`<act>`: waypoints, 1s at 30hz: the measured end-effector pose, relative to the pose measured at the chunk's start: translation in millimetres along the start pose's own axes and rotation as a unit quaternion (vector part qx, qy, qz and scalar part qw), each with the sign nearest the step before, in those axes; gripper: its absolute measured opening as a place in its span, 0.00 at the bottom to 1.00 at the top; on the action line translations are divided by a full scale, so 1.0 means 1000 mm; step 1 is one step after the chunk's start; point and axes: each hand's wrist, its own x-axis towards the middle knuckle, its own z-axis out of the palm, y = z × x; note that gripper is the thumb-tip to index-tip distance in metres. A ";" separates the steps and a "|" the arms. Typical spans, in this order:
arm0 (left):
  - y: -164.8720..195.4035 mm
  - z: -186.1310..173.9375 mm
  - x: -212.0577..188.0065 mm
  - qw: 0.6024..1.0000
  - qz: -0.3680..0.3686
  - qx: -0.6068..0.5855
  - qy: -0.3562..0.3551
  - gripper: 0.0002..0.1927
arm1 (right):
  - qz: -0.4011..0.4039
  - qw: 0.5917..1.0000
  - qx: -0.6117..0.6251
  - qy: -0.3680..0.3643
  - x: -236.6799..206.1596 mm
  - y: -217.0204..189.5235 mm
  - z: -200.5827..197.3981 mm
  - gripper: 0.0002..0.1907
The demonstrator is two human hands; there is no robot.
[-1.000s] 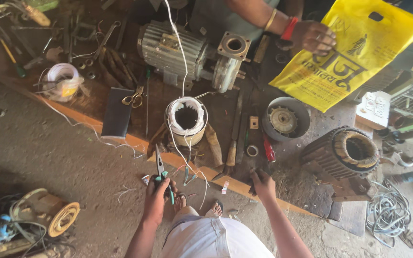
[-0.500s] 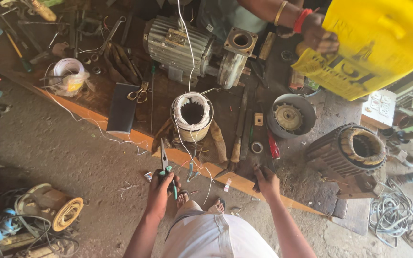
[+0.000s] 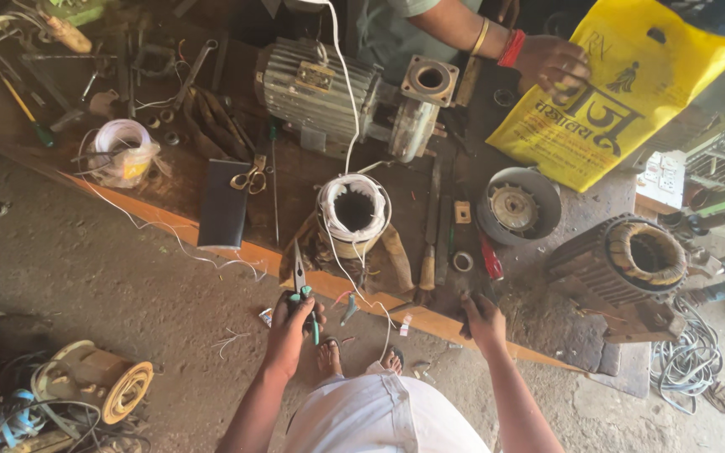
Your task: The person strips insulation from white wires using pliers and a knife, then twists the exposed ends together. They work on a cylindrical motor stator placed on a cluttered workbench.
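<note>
One pair of green-handled pliers point(image 3: 300, 289) sits in the left hand point(image 3: 289, 323), whose fingers are curled around the handles so the nose points up toward the bench edge, just below the stator point(image 3: 354, 214), a wound core ringed with white wire that stands upright near the front of the workbench point(image 3: 547, 327). The right hand point(image 3: 483, 317) rests at the bench's front edge with its fingers bent over the rim; whether they pinch anything there is not clear. Thin white wire point(image 3: 341, 92) runs from the top of the stator up across the bench. To the left of the stator lie a flat dark case point(image 3: 223, 205) and a pair of scissors point(image 3: 249, 178); farther left sits a coil of white wire in a clear bag point(image 3: 122, 151). To its right lie a wooden-handled tool point(image 3: 429, 256), a small metal ring point(image 3: 462, 262) and a red-handled screwdriver point(image 3: 492, 258), then a round motor end cover point(image 3: 518, 204) and, near the bench's right end, a larger ribbed stator housing point(image 3: 627, 256) lying on its side. Behind the wound stator stands a grey finned motor with a flanged pump end point(image 3: 337, 92). At the far side another person's hand point(image 3: 551, 63), wearing bangles at the wrist, grips a yellow plastic bag point(image 3: 623, 92). On the ground at lower left are a yellowish spool-like part point(image 3: 98, 386) and tangled cables point(image 3: 10, 419).
</note>
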 end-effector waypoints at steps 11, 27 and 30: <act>0.028 -0.053 0.024 1.000 -0.013 -0.016 -0.004 0.10 | 0.041 0.997 -0.032 0.058 -0.007 -0.023 0.038 0.19; 0.068 -0.117 0.063 0.999 -0.004 -0.023 -0.044 0.10 | 0.027 0.994 0.040 0.100 -0.021 -0.040 0.095 0.16; 0.076 -0.117 0.069 0.998 0.005 -0.018 -0.059 0.10 | 0.036 0.993 0.031 0.110 -0.023 -0.043 0.098 0.17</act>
